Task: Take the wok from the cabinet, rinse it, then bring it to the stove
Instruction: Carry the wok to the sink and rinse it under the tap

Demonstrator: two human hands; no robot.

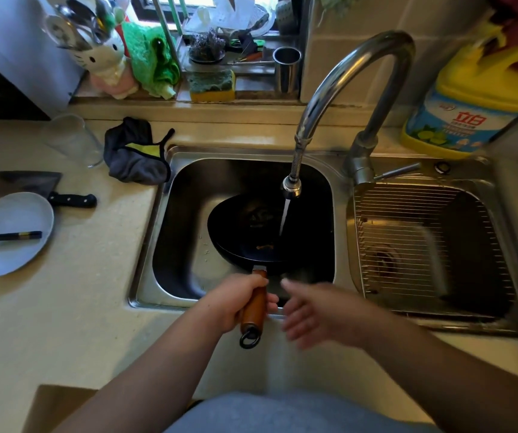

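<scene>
A black wok with a brown wooden handle sits tilted inside the left sink basin. Water streams from the curved steel faucet into the wok's right side. My left hand is shut on the wooden handle at the sink's front edge. Just right of the handle, my right hand hovers with fingers spread, blurred, holding nothing.
A wire rack covers the right basin. On the left counter lie a white plate with chopsticks, a cleaver, a glass and a grey cloth. A yellow detergent bottle stands at the back right; a sponge rests on the sill.
</scene>
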